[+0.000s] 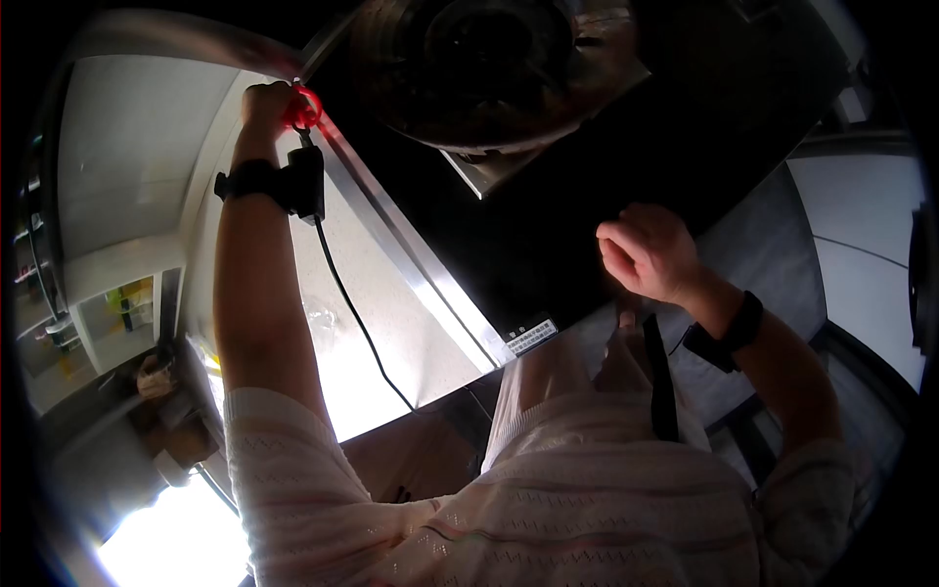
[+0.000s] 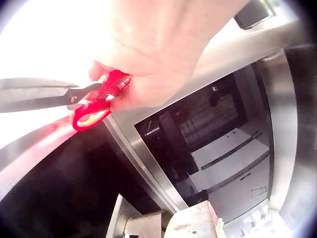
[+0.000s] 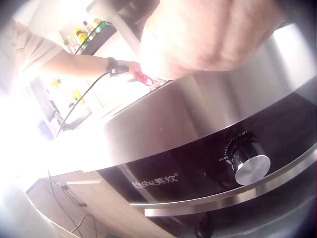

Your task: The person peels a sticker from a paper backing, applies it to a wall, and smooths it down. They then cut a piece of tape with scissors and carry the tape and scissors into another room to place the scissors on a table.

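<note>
- The left hand is curled round the red handles of a pair of scissors, at the far edge of the counter where its pale top meets the steel rim of the cooktop.
- In the left wrist view the scissors' metal blades lie together and point away from the hand toward the picture's left edge; the red loops sit just under the fingers.
- The right hand hovers over the near right corner of the black cooktop, fingers loosely curled into a soft fist, holding nothing.
- A burner sits at the far side of the cooktop, well apart from both hands.
- On the front panel below the right hand, a silver knob shows in the right wrist view.
</note>
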Tool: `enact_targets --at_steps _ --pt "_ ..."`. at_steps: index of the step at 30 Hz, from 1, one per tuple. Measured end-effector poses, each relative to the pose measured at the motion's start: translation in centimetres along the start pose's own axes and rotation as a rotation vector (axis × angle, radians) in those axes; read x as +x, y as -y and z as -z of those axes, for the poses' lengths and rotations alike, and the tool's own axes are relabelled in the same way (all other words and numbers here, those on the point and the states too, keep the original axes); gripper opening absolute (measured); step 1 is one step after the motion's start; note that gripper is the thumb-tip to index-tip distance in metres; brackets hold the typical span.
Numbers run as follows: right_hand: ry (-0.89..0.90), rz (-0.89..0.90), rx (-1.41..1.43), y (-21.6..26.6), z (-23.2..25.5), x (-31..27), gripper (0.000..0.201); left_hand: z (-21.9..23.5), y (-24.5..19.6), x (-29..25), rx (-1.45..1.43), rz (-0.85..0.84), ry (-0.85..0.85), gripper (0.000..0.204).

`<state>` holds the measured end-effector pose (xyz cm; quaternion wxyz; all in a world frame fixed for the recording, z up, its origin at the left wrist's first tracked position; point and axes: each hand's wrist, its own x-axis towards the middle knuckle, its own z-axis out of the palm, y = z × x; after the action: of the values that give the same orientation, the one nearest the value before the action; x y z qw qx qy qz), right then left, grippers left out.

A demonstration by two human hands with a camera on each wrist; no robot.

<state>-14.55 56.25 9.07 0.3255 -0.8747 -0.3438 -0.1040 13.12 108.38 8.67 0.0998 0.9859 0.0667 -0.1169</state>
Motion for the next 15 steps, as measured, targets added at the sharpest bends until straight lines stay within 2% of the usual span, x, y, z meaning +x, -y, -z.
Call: enact_targets --at_steps 1,2,3,5,6,7,8,9,10,11,13,14,15 --pt "0.001 -0.005 0.0 0.0 0.2 0.1 0.014 0.1 0.2 0.0 0.105 -0.137 -0.033 0.017" --pt "0.002 -0.01 0.0 0.1 0.4 0.3 0.014 -0.4 0.1 0.2 0.018 0.024 -0.059 0.015" --pt "0.001 -0.008 0.005 0.1 0.4 0.3 0.014 -0.1 -1.6 -1.1 0.022 0.028 -0.059 0.015" --pt "-0.004 -0.003 0.0 0.2 0.9 0.7 0.014 0.6 -4.0 -2.8 -0.548 0.413 -0.1 0.012" --pt "-0.003 -0.002 -0.002 0.2 0.9 0.6 0.014 0.6 -4.1 -3.0 -0.522 0.414 -0.082 0.013" --pt "-0.017 0.009 0.012 0.0 0.8 0.6 0.014 0.0 -1.3 -1.7 -0.527 0.413 -0.083 0.013" --pt "-0.031 0.019 0.026 -0.1 0.8 0.6 0.015 -1.3 3.5 0.5 -0.424 0.126 -0.095 0.016" --pt "-0.028 0.019 0.018 -0.2 0.9 0.7 0.015 -2.4 6.0 2.0 -0.317 -0.16 -0.105 0.019" --pt "-0.015 0.004 0.019 -0.1 0.5 0.3 0.015 -2.2 5.6 1.9 -0.177 0.049 -0.079 0.021" --pt "0.006 -0.013 0.023 -0.1 0.3 0.1 0.015 -2.2 5.3 1.6 -0.038 -0.078 -0.115 0.018" --pt "-0.025 0.002 0.023 -0.2 -0.5 -0.5 0.015 -2.3 5.7 2.3 0.108 -0.085 -0.093 0.016" --pt "-0.028 -0.006 0.022 -0.3 -0.8 -0.6 0.015 -2.4 6.0 2.6 0.079 -0.107 -0.13 0.016" --pt "-0.03 -0.015 0.024 -0.2 -0.9 -0.6 0.015 0.5 -3.6 -3.7 -0.719 0.422 -0.092 0.017"
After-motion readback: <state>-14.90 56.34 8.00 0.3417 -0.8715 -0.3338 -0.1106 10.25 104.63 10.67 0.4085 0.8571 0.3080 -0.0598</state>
